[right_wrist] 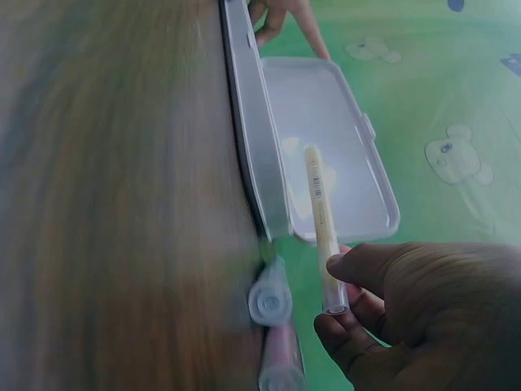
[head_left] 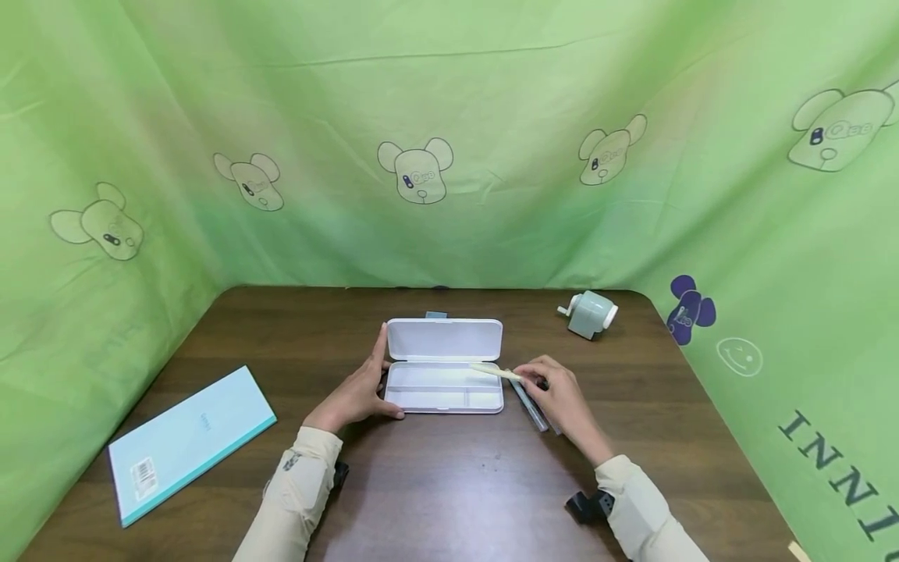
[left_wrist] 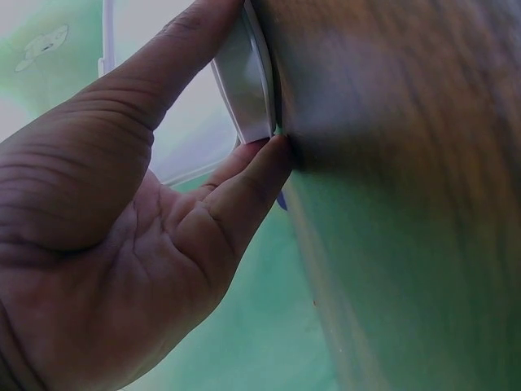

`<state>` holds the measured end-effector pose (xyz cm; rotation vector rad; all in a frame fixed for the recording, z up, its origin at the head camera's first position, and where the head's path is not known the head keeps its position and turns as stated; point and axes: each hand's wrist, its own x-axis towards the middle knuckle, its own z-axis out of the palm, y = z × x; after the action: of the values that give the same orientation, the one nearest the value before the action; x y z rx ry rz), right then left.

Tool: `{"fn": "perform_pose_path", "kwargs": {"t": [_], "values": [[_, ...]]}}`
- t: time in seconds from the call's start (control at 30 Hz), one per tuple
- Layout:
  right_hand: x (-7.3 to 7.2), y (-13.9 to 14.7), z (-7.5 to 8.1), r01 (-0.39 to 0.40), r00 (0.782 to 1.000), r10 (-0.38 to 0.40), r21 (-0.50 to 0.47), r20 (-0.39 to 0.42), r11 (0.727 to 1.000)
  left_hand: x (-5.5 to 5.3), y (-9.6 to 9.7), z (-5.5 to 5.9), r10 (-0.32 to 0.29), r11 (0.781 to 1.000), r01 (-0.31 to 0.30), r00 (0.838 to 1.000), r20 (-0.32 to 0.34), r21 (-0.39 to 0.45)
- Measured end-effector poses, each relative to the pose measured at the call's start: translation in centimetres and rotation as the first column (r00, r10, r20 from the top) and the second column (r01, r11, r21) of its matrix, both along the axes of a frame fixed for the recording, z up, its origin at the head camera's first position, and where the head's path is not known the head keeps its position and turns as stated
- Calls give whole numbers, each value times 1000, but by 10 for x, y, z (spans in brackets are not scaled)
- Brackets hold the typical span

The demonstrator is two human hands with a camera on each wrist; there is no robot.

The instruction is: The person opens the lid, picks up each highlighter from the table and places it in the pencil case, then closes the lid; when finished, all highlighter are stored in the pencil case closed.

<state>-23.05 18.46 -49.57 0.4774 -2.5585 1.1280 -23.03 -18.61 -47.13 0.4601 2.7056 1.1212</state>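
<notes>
A white pencil case (head_left: 426, 376) lies open on the table, its lid (head_left: 445, 340) tilted back and its tray divided into compartments. My left hand (head_left: 356, 390) holds the case's left end, thumb by the front corner and fingers toward the back; in the left wrist view the hand (left_wrist: 122, 204) spans the case's end wall (left_wrist: 248, 81). Between thumb and fingers, my right hand (head_left: 560, 394) pinches a pale yellow pen (right_wrist: 320, 204) with a barcode on its barrel. The pen's far end is over the tray's right side. Beneath that hand lie a clear-grey pen (head_left: 528, 406) and a pinkish one (right_wrist: 282, 358).
A light blue box (head_left: 193, 437) with a barcode label lies at the left. At the back right stands a grey-green pencil sharpener (head_left: 591, 314) with a white crank. Behind the lid a small blue-grey item (head_left: 436, 314) peeks out. Green printed curtains (head_left: 421, 242) surround the table.
</notes>
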Motion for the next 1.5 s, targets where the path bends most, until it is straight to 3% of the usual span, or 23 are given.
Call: {"fn": "perform_pose_path", "kwargs": {"t": [0.13, 0.5, 1.0, 1.27, 1.5], "values": [[-2, -4, 0, -11, 1000, 11, -7, 28, 1000, 0, 3, 3, 2, 1000, -2, 1000, 9, 2], [-7, -18, 2, -56, 998, 56, 27, -16, 998, 0, 1, 5, 9, 1000, -9, 1000, 20, -5], [-13, -49, 0, -123, 992, 122, 25, 43, 992, 1, 1, 3, 16, 1000, -16, 999, 31, -3], [-17, -60, 1, -95, 995, 94, 55, 36, 994, 0, 2, 2, 15, 1000, -14, 1000, 20, -8], [-16, -68, 1, -116, 993, 115, 48, 17, 992, -1, 1, 2, 10, 1000, -10, 1000, 18, -2]]}}
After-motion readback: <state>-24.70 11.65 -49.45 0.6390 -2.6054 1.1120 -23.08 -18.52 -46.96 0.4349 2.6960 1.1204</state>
